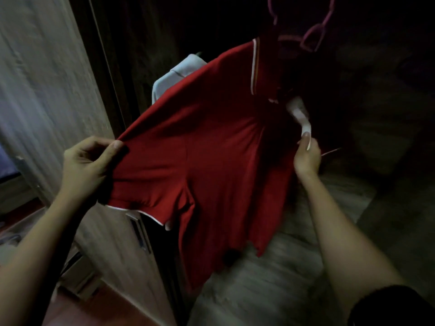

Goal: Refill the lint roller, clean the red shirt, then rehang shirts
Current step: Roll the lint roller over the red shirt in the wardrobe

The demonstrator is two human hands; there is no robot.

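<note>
I count two shirts, two hands, one roller. The red shirt (pixel 211 149) hangs mid-frame. One pale shirt (pixel 174 74) peeks out behind its upper left shoulder. Above its collar are pink hanger loops (pixel 313 38); in the dark I cannot count them.

The red shirt's long axis runs from the white-trimmed collar at the upper right down to the hem at the lower middle, leaning a little leftward as it drops. One short sleeve, edged in white, is drawn out to the left.

My left hand (pixel 87 165) sits at the red shirt's left edge, thumb and curled fingers pinching the cloth at the shoulder and pulling it taut. My right hand (pixel 306 158) is at the shirt's right edge, fingers wrapped around the white handle of the lint roller (pixel 300 118). The handle points up from that hand toward the chest below the collar; it is blurred, and I cannot make out its head.

Left of the shirt stands a pale wood-grain wardrobe door (pixel 47 78). Below the hem lies a light, streaked floor (pixel 270 278). Right of the shirt the room is too dark to read.
</note>
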